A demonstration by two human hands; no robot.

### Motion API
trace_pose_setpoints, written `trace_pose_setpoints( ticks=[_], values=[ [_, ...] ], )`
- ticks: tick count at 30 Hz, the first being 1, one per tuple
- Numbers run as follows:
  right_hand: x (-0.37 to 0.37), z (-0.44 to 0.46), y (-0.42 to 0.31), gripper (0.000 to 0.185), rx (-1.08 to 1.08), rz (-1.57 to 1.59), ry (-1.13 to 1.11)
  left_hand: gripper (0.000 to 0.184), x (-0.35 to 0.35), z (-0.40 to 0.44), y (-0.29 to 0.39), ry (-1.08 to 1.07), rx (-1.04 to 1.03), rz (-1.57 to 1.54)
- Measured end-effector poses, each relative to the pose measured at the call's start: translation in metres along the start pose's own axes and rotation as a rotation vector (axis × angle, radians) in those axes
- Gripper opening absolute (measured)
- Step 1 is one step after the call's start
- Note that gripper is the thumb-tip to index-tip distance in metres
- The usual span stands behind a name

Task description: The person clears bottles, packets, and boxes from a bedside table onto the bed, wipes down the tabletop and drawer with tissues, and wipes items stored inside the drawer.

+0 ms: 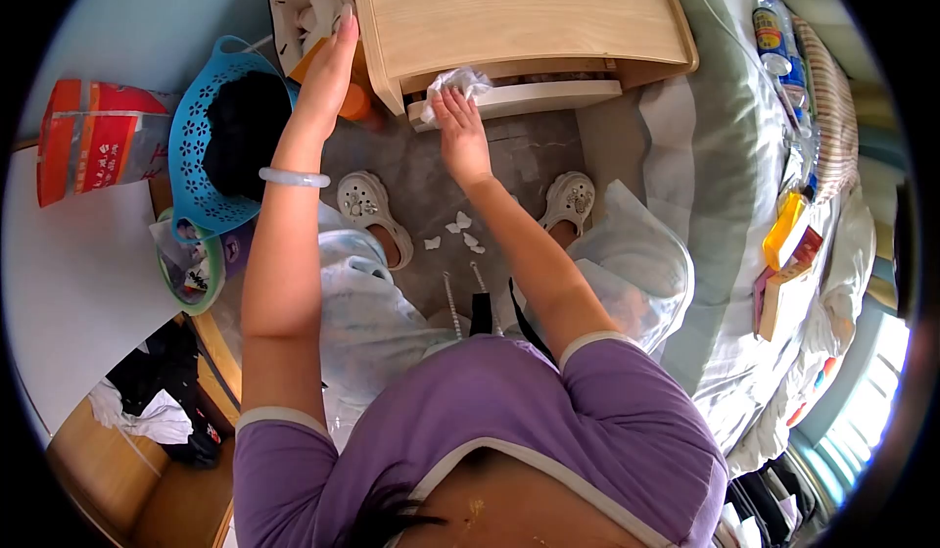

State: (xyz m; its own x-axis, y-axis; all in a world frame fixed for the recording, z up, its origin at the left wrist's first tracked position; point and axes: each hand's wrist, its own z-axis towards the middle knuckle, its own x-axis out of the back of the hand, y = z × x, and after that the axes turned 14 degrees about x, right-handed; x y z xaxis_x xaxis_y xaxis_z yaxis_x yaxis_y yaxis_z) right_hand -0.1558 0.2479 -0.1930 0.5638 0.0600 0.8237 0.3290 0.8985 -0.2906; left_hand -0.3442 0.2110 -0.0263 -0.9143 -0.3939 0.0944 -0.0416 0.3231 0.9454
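Observation:
My right hand (pixel 462 137) is at the front of a partly open drawer (pixel 548 100) under the light wood cabinet (pixel 519 9). Its fingers lie over a crumpled clear plastic bag (pixel 468 82) and hold it against the drawer's edge. My left hand (pixel 331 73) reaches up along the cabinet's left side, with straight fingers and nothing visible in it. Beside those fingertips is an open box (pixel 286 24) with crumpled white tissues (pixel 321 17). An orange round object (pixel 355 103) sits just below, partly hidden by the hand.
White paper scraps (pixel 462 222) lie on the floor between my white clogs (pixel 366 198). At left are a blue basket (pixel 183 146) with dark cloth, a red bag (pixel 103 146) and a green-rimmed bin (pixel 208 293). A bed (pixel 725 235) at right bears bottles (pixel 774 39) and a yellow packet (pixel 783 233).

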Motion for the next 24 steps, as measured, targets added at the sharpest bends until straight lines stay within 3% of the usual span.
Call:
trace_pose_setpoints(
  ticks=[2, 3, 5, 6, 7, 8, 11, 13, 16, 18, 21, 24],
  values=[
    [0.002, -0.002, 0.007, 0.044, 0.064, 0.089, 0.015, 0.074, 0.002, 0.003, -0.005, -0.021, -0.013, -0.015],
    [0.016, -0.008, 0.018, 0.043, 0.171, -0.133, -0.118, 0.074, 0.004, 0.003, -0.007, -0.033, -0.018, -0.020],
    [0.038, -0.029, 0.065, 0.044, -0.067, -0.091, 0.020, 0.073, 0.001, 0.000, -0.003, 0.017, -0.015, 0.027],
    [0.031, -0.052, 0.107, 0.042, -0.221, 0.228, 0.198, 0.073, -0.001, -0.002, -0.001, 0.045, -0.012, 0.046],
    [0.057, -0.054, 0.114, 0.042, -0.262, -0.017, 0.143, 0.072, -0.003, -0.003, 0.003, 0.030, -0.018, 0.035],
    [0.079, -0.046, 0.105, 0.041, -0.241, -0.280, 0.055, 0.072, -0.005, -0.005, 0.006, 0.016, -0.020, 0.020],
    [0.036, -0.041, 0.086, 0.042, -0.244, -0.058, 0.233, 0.070, -0.003, -0.003, 0.002, -0.026, -0.020, -0.012],
    [0.014, -0.015, 0.025, 0.044, -0.086, -0.121, 0.031, 0.066, -0.001, -0.004, 0.003, -0.071, 0.001, -0.022],
    [-0.015, 0.010, -0.030, 0.045, -0.013, 0.019, -0.020, 0.068, 0.000, -0.005, 0.002, -0.061, 0.011, -0.031],
    [-0.017, 0.014, -0.034, 0.045, -0.053, 0.104, 0.048, 0.070, 0.003, -0.004, -0.001, -0.048, 0.026, -0.018],
    [-0.001, 0.005, -0.008, 0.043, 0.114, 0.090, -0.078, 0.075, 0.007, 0.002, -0.003, -0.080, 0.042, 0.000],
    [0.028, -0.014, 0.036, 0.042, 0.029, -0.057, -0.029, 0.082, 0.004, 0.001, -0.003, -0.058, 0.041, 0.032]
  ],
)
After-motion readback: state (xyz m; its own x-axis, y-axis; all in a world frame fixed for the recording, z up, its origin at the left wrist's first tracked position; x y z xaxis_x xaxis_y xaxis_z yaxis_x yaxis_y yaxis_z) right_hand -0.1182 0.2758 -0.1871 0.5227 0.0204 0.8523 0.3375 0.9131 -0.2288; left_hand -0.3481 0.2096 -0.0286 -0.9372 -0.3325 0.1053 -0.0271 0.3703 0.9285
